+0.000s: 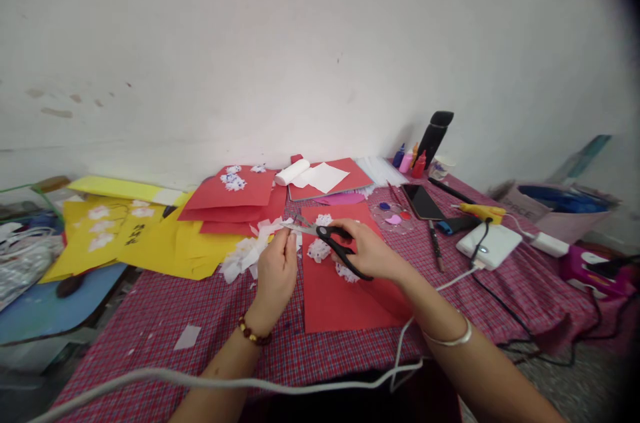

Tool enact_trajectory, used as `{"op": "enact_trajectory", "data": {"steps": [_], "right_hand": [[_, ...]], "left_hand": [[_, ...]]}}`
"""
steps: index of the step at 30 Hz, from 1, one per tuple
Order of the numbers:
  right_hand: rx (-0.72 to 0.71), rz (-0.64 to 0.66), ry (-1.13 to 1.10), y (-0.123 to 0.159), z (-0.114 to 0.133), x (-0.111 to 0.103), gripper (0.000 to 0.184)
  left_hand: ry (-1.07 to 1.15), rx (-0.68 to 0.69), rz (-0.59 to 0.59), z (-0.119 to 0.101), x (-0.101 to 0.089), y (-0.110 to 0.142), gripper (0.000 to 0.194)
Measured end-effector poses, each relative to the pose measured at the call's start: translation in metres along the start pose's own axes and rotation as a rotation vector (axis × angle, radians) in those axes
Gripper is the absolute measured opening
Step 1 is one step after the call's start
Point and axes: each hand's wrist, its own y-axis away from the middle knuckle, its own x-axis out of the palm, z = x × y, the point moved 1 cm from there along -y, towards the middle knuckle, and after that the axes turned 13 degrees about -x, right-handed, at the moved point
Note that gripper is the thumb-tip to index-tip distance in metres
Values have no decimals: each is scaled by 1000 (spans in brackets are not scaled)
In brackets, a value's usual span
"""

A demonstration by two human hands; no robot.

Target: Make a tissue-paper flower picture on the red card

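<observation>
My right hand (367,248) grips a pair of black-handled scissors (331,236) by the handles, blades parted and pointing left. Just left of the blades my left hand (278,263) is closed in a pinch, thumb against fingers. What it pinches is mostly hidden; white paper shows around the fingertips. Beneath the scissors lies a sheet of red paper (333,310) with white, purple-speckled paper flowers (319,250) on it, partly covered by my right hand. A heap of torn white tissue (245,255) lies beside my left hand.
Folded red cards (220,200) and yellow paper (170,246) lie left. A tissue roll (293,172) sits at the back. Rightward are paint bottles (419,164), a phone (423,201), a glue gun (483,212) and a white power bank (489,244). A white cable (250,382) crosses the front.
</observation>
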Motion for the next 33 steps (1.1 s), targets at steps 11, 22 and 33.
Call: {"op": "enact_trajectory", "data": {"steps": [11, 22, 33], "right_hand": [[100, -99, -62, -1, -3, -12, 45], [7, -41, 103, 0, -2, -3, 45], [363, -196, 67, -4, -47, -31, 45]], "left_hand": [[8, 21, -15, -1, -3, 3, 34], [43, 15, -37, 7, 1, -1, 29], [258, -163, 83, 2, 5, 2, 27]]}}
